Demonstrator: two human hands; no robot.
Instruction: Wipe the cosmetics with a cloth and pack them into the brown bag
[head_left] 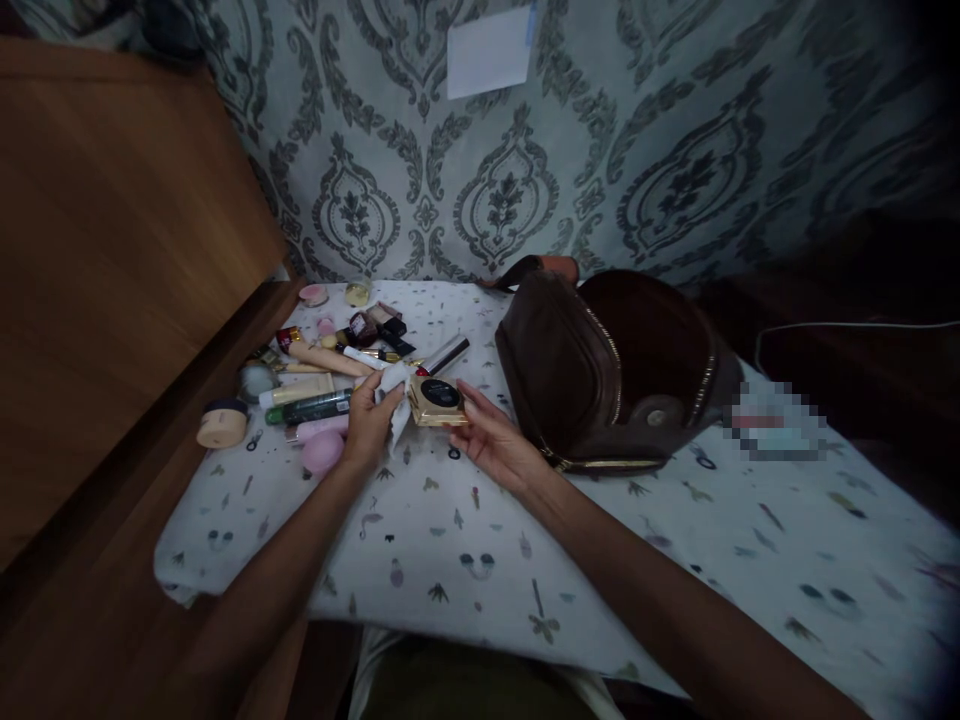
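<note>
My right hand grips a gold compact with a dark oval on its top, fingers at its right side. A crumpled white wipe is pinched in my left hand, touching or close to the compact's left side. Left of that hand lie a green tube, a cream tube and a pink sponge. A lip gloss tube with a dark cap rests just behind the compact.
A brown leather bag stands unzipped to the right. Several cosmetics, including a jar and a round pink pot, crowd the left of the patterned cloth. A wooden cabinet borders the left. Wallpaper rises behind.
</note>
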